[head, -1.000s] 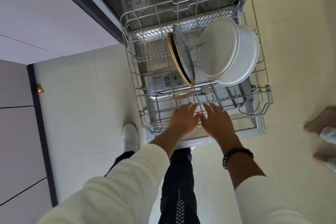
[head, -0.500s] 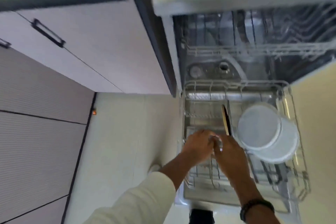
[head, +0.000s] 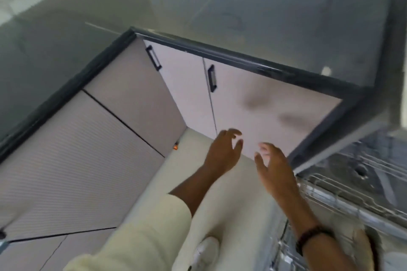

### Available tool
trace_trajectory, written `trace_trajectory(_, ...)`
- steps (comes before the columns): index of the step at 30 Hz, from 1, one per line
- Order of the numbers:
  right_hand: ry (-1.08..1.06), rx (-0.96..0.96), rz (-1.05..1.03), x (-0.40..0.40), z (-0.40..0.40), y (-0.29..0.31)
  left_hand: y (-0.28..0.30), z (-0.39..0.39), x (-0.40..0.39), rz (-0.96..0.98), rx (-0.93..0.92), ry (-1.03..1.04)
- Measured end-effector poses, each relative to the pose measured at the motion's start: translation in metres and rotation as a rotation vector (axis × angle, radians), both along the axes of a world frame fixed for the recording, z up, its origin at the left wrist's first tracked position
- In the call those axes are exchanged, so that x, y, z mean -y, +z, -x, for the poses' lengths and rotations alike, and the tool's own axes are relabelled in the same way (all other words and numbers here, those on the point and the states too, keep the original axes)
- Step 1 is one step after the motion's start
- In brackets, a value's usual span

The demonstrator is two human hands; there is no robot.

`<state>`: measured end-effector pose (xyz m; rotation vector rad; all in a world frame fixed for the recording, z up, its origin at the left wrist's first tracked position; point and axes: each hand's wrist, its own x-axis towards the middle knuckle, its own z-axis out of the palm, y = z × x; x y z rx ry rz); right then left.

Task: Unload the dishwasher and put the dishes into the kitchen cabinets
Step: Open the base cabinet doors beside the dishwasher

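I see my left hand (head: 222, 152) and right hand (head: 273, 165) raised side by side, fingers loosely spread and holding nothing, in front of the smooth pale cabinet doors (head: 253, 105) with slim dark bar handles (head: 212, 78). The wire dishwasher rack (head: 343, 200) sits blurred at my lower right, beneath the right forearm.

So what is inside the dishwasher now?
Only the wire rack and the dishwasher floor show, blurred. The right arm and the frame edge hide the rest; no dishes can be made out.
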<state>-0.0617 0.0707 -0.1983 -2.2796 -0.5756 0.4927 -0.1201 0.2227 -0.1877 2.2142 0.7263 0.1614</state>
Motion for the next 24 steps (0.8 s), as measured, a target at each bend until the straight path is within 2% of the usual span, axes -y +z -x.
trace_trajectory(4, 0.022, 0.082, -0.081, -0.116, -0.027, 0.034, 0.022, -0.008, -0.094, 0.025, 0.041, 0.13)
trace_trajectory(9, -0.042, 0.005, -0.109, -0.229, -0.059, 0.058, 0.034, -0.021, -0.166, 0.049, 0.001, 0.122)
trace_trajectory(11, -0.129, -0.08, -0.087, -0.256, -0.067, 0.055, 0.035, -0.026, -0.185, 0.036, 0.0, 0.102)
trace_trajectory(13, -0.211, -0.128, -0.06, -0.268, -0.067, 0.05, 0.034, -0.03, -0.197, 0.013, -0.004, 0.087)
trace_trajectory(15, -0.238, -0.092, -0.04, -0.273, -0.067, 0.045, 0.031, -0.034, -0.204, 0.004, -0.018, 0.061)
trace_trajectory(18, -0.22, -0.035, -0.027, -0.271, -0.07, 0.043, 0.029, -0.042, -0.203, 0.023, -0.033, -0.005)
trace_trajectory(24, -0.216, -0.079, -0.038, -0.263, -0.067, 0.041, 0.035, -0.055, -0.187, 0.063, 0.004, -0.036)
